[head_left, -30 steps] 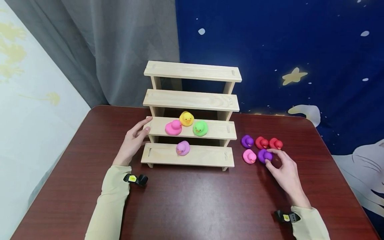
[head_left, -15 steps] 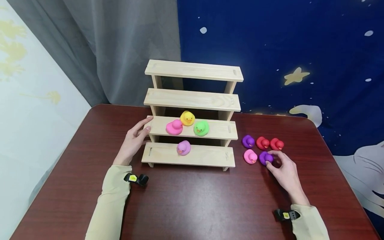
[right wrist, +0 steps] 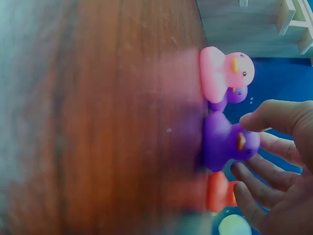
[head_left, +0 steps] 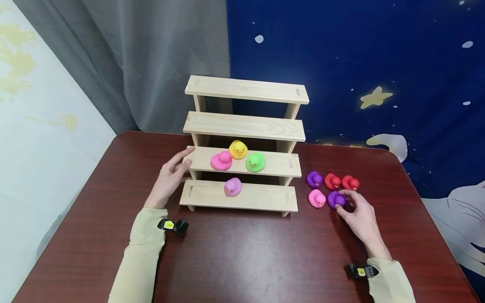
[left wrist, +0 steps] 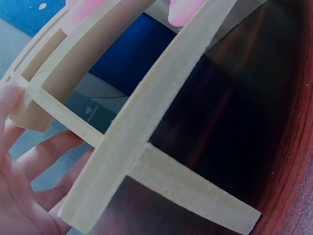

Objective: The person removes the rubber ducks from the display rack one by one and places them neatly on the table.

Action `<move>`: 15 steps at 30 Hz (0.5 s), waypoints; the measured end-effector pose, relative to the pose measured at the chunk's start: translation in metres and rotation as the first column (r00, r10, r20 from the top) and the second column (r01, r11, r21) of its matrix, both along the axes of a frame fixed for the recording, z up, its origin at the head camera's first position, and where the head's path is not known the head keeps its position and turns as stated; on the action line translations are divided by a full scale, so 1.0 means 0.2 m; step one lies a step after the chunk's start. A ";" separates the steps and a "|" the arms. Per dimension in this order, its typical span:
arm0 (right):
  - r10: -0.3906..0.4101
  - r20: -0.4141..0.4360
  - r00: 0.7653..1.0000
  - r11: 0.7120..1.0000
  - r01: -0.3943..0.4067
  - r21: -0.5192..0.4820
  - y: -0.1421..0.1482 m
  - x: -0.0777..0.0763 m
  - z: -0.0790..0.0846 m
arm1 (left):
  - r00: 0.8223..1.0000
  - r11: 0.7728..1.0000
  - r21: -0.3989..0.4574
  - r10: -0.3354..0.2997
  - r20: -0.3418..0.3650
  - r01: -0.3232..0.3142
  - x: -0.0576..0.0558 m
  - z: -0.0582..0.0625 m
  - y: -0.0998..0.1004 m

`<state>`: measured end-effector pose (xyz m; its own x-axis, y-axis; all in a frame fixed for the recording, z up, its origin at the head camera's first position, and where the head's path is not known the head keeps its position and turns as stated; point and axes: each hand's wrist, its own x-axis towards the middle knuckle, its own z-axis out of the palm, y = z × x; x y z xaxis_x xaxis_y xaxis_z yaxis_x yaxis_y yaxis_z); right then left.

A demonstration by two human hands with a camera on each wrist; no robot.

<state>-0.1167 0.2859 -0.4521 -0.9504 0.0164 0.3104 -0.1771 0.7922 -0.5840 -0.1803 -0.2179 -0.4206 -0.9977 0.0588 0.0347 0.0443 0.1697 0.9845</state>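
My right hand (head_left: 358,212) pinches a purple rubber duck (head_left: 335,200) on the table at the right. In the right wrist view, the thumb meets the head of that purple duck (right wrist: 225,142) and the fingers curve behind it. A pink duck (head_left: 316,198) sits to its left, with another purple duck (head_left: 314,179) and two red ducks (head_left: 332,181) behind. My left hand (head_left: 169,179) holds the left end of the second-lowest tier of a wooden step shelf (head_left: 242,126), thumb at the front edge, index finger at the back corner. The left wrist view shows its other fingers (left wrist: 49,152) spread below.
On the second-lowest tier stand a bright pink duck (head_left: 221,160), a yellow duck (head_left: 238,150) and a green duck (head_left: 255,162). A lilac duck (head_left: 233,187) is on the lowest tier. Grey (head_left: 170,63) and starry blue curtains (head_left: 322,63) hang behind the dark red table (head_left: 235,261).
The head view has shifted slightly. Both hands keep their places, the left at the shelf's end and the right around the purple duck; the ducks stay where they were.
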 end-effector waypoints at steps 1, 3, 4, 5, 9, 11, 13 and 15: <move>-0.002 -0.005 1.000 1.000 0.002 0.005 0.00 0.00 0.00 | 1.000 1.000 -0.002 -0.002 -0.001 0.002 0.00 0.00 0.00; -0.003 -0.019 1.000 1.000 0.003 0.014 -0.01 0.01 0.02 | 1.000 1.000 -0.006 -0.004 -0.001 0.004 0.00 0.00 0.00; 0.000 -0.026 1.000 1.000 0.001 0.013 -0.02 0.01 0.03 | 1.000 1.000 -0.008 -0.004 -0.001 0.004 0.00 0.00 0.00; 0.001 -0.030 1.000 1.000 -0.001 0.014 -0.03 0.02 0.04 | 1.000 1.000 -0.009 -0.003 -0.001 0.003 0.00 0.00 0.00; 0.020 -0.059 0.998 1.000 -0.020 0.005 -0.07 0.01 0.09 | 1.000 1.000 -0.012 -0.005 -0.005 0.005 -0.01 0.00 0.00; 0.030 -0.073 0.997 1.000 -0.030 0.000 -0.09 0.01 0.11 | 1.000 1.000 -0.012 -0.005 -0.007 0.005 -0.01 0.00 0.00; 0.039 -0.089 0.995 0.999 -0.040 -0.013 -0.11 0.00 0.12 | 1.000 1.000 -0.018 -0.005 -0.009 0.005 -0.01 0.00 0.00; 0.042 -0.098 0.994 0.999 -0.045 -0.021 -0.13 0.00 0.13 | 1.000 1.000 -0.022 -0.002 -0.009 0.001 0.00 0.00 0.00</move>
<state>-0.1176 0.2603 -0.4265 -0.9155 -0.0160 0.4020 -0.2683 0.7689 -0.5804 -0.1812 -0.2178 -0.4205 -0.9972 0.0612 0.0426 0.0536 0.1916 0.9800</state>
